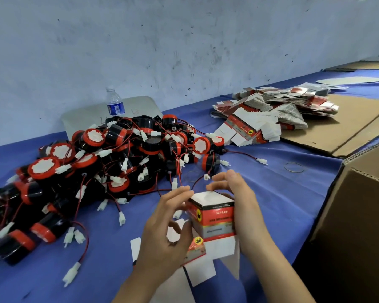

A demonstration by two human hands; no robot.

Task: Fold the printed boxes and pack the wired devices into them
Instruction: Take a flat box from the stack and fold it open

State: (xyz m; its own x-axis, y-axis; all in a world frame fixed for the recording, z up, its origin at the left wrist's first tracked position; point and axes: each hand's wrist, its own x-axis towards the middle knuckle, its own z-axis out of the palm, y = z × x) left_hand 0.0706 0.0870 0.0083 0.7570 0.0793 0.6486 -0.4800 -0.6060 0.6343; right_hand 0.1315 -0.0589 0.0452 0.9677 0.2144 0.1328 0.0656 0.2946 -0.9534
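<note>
Both hands are working one printed box (213, 217) just above the blue counter (293, 193), in front of the person. The right hand (239, 200) is wrapping the box's right side, its fingers curling over the closed white far end; the left hand (164, 232) is cupping the left side, thumb lying by the near edge, fingers loosely spread toward the top. The near flaps are hanging open and white.

The box looks like thin card: light, easily creased, best held by its side walls while flaps are tucked. The devices (109, 154) are lying heaped to the left, wires tangled; each looks hard and smooth, so taking one by its round body, not its wire, seems safest. Flat boxes (269, 114) are piling up at the back right.
</note>
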